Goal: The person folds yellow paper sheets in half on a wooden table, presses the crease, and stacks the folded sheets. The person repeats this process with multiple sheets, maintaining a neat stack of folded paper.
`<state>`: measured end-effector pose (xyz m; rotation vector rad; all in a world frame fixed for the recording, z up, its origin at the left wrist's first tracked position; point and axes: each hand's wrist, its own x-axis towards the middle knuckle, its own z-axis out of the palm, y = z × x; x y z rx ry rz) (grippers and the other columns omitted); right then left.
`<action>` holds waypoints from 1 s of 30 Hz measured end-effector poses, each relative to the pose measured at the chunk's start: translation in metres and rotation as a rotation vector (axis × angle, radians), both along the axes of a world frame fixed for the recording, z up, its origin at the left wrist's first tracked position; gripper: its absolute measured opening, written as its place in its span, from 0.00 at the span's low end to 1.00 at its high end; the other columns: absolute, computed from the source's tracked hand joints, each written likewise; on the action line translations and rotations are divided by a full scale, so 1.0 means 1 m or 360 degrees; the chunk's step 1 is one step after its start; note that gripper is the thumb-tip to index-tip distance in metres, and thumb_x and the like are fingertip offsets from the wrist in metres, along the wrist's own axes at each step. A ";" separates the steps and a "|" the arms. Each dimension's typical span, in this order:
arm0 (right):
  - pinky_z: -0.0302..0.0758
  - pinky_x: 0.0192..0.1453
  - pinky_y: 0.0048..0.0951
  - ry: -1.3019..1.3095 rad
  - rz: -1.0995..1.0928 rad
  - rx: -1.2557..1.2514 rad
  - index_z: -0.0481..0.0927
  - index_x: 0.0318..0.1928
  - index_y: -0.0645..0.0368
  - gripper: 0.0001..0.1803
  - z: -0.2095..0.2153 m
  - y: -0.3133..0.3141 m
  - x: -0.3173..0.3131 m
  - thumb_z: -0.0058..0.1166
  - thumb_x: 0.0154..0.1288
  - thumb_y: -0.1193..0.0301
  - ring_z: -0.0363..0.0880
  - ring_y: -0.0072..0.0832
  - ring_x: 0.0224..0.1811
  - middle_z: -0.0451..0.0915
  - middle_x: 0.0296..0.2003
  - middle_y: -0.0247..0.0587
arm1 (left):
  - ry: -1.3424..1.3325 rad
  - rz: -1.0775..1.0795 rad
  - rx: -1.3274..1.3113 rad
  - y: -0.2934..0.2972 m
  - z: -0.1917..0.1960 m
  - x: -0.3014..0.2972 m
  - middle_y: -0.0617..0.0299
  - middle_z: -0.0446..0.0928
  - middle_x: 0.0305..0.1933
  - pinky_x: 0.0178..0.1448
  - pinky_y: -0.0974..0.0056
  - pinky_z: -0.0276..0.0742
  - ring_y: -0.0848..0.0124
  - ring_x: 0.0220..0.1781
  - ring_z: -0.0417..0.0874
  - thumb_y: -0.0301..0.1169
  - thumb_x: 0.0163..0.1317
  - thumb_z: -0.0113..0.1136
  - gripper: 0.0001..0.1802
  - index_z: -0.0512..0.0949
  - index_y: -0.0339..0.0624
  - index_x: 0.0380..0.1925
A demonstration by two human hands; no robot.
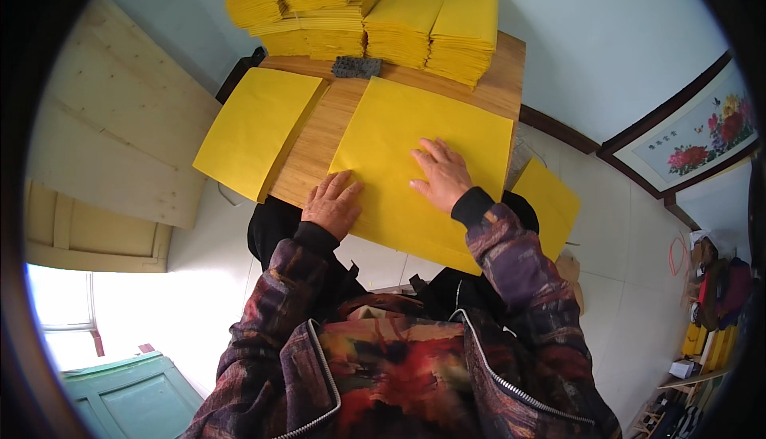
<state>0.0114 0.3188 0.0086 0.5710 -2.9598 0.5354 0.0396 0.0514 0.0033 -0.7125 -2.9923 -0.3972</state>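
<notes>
A large yellow paper sheet (423,132) lies across the wooden table, its near edge hanging over my lap; whether it is one sheet or a stack I cannot tell. My right hand (441,174) rests on its middle, palm down with the fingers spread. At the sheet's left edge my left hand (333,202) presses down, fingers stretched out and holding nothing. To the left lies a neat stack of yellow paper (257,129), overhanging the table's near edge. A dark grey textured block (357,67) sits just beyond the large sheet.
Bundles of folded yellow paper (403,20) are piled along the table's (299,169) far side. More yellow paper (550,203) stands low to the right. Wooden boards (120,112) lean at the left; a framed flower picture (694,132) is at the right wall.
</notes>
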 end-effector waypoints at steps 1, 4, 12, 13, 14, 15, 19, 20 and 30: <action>0.56 0.68 0.53 -0.0018 -0.0059 0.0070 0.68 0.60 0.56 0.31 -0.005 0.004 -0.007 0.57 0.58 0.57 0.54 0.47 0.70 0.62 0.65 0.43 | 0.0037 -0.0003 0.0015 -0.001 -0.001 0.000 0.60 0.63 0.67 0.67 0.51 0.60 0.58 0.69 0.60 0.39 0.54 0.61 0.28 0.72 0.56 0.57; 0.56 0.67 0.53 -0.0009 -0.0239 0.0149 0.67 0.61 0.53 0.32 -0.016 0.041 -0.037 0.56 0.59 0.55 0.55 0.45 0.69 0.61 0.65 0.40 | 0.0129 -0.0013 0.0032 -0.004 -0.008 -0.001 0.61 0.65 0.65 0.66 0.52 0.62 0.59 0.68 0.62 0.40 0.54 0.61 0.26 0.73 0.58 0.56; 0.64 0.65 0.40 0.0176 -0.0532 -0.0004 0.71 0.54 0.66 0.27 0.003 0.096 -0.006 0.58 0.59 0.62 0.65 0.47 0.62 0.69 0.58 0.52 | 0.0113 0.0012 0.0065 -0.005 -0.016 -0.004 0.64 0.63 0.67 0.68 0.50 0.60 0.58 0.69 0.61 0.41 0.55 0.59 0.27 0.71 0.60 0.58; 0.65 0.65 0.40 0.0179 -0.0330 -0.0140 0.71 0.53 0.67 0.27 0.007 0.087 0.010 0.59 0.58 0.63 0.66 0.46 0.62 0.70 0.57 0.52 | 0.0081 0.0025 0.0049 -0.005 -0.015 -0.003 0.64 0.63 0.67 0.68 0.50 0.60 0.58 0.69 0.61 0.41 0.55 0.59 0.27 0.71 0.60 0.58; 0.66 0.64 0.40 0.0089 -0.0253 -0.0144 0.71 0.53 0.67 0.26 0.012 0.079 0.029 0.59 0.58 0.63 0.67 0.47 0.61 0.70 0.57 0.53 | 0.0070 0.0029 0.0044 -0.005 -0.013 -0.003 0.64 0.63 0.67 0.68 0.50 0.59 0.58 0.70 0.61 0.41 0.55 0.60 0.27 0.71 0.60 0.58; 0.66 0.63 0.39 0.0049 -0.0143 -0.0171 0.71 0.52 0.67 0.26 0.015 0.069 0.050 0.60 0.58 0.64 0.67 0.47 0.60 0.71 0.56 0.53 | 0.0056 0.0033 0.0036 -0.005 -0.012 -0.004 0.64 0.63 0.67 0.68 0.50 0.59 0.58 0.70 0.61 0.41 0.55 0.60 0.28 0.71 0.60 0.58; 0.67 0.62 0.39 -0.0014 -0.0077 -0.0224 0.72 0.50 0.67 0.25 0.029 0.055 0.107 0.61 0.57 0.65 0.68 0.47 0.59 0.70 0.55 0.53 | 0.0018 0.0017 0.0073 -0.005 -0.007 -0.006 0.64 0.64 0.66 0.69 0.50 0.58 0.58 0.70 0.61 0.42 0.54 0.60 0.27 0.71 0.60 0.57; 0.67 0.62 0.39 -0.0060 -0.0141 -0.0208 0.72 0.50 0.67 0.25 0.030 0.052 0.115 0.62 0.56 0.65 0.68 0.47 0.59 0.70 0.56 0.53 | -0.0015 0.0020 0.0056 -0.005 -0.006 -0.006 0.64 0.64 0.66 0.69 0.50 0.58 0.58 0.69 0.60 0.42 0.54 0.61 0.27 0.71 0.60 0.57; 0.55 0.70 0.46 -0.0136 -0.0173 -0.0052 0.72 0.55 0.62 0.37 0.035 0.032 0.154 0.69 0.45 0.59 0.58 0.45 0.67 0.64 0.61 0.47 | -0.0129 -0.0171 0.0053 -0.020 0.009 0.009 0.59 0.58 0.70 0.72 0.48 0.52 0.57 0.73 0.54 0.46 0.50 0.67 0.38 0.67 0.55 0.62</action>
